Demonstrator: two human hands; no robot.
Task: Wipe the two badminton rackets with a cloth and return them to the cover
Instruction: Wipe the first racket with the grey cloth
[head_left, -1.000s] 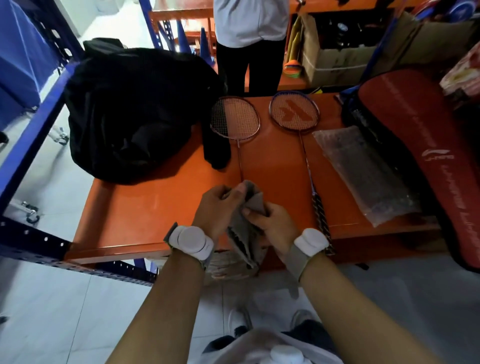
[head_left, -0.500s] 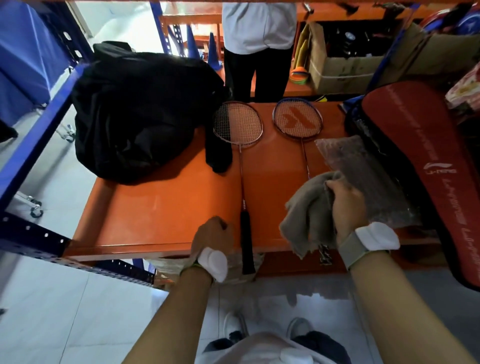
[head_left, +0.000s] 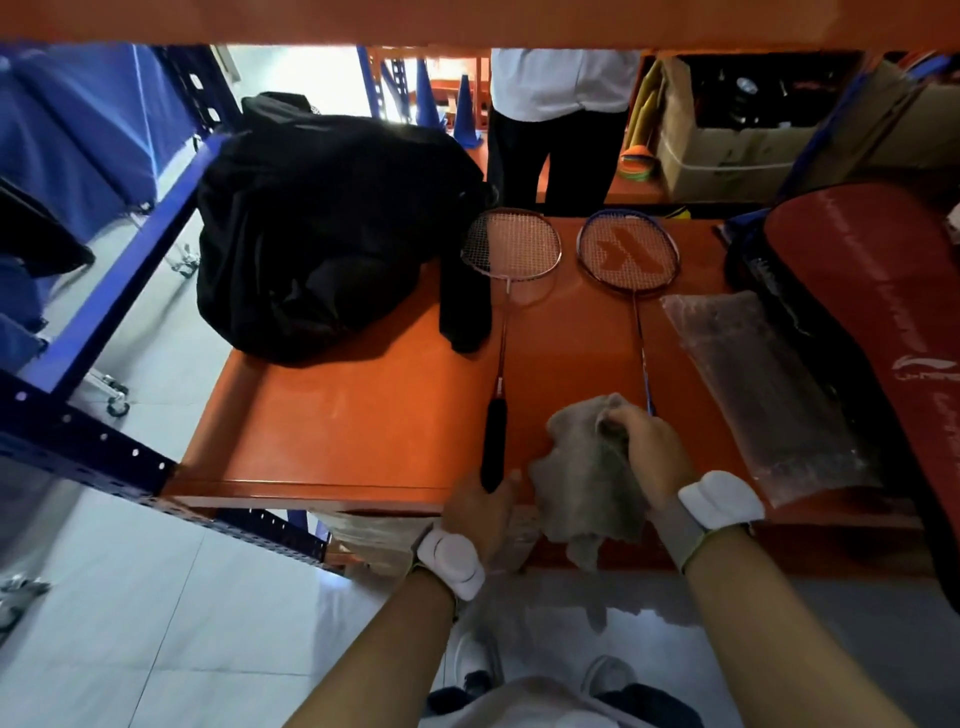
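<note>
Racket handle (head_left: 645, 410) hidden under cloth (head_left: 587, 467)

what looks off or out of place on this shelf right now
Nothing looks damaged or spilled. Both rackets lie flat and parallel; only the black bag overhangs the orange shelf edge.

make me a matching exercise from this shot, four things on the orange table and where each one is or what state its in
Things:
1. grey cloth
2. black-handled racket
3. red racket cover
4. black bag

Places or states:
A. far left of the table
B. bunched in the right hand
C. along the table's right side
D. handle end gripped by the left hand

Pairs: 1-B, 2-D, 3-C, 4-A
</note>
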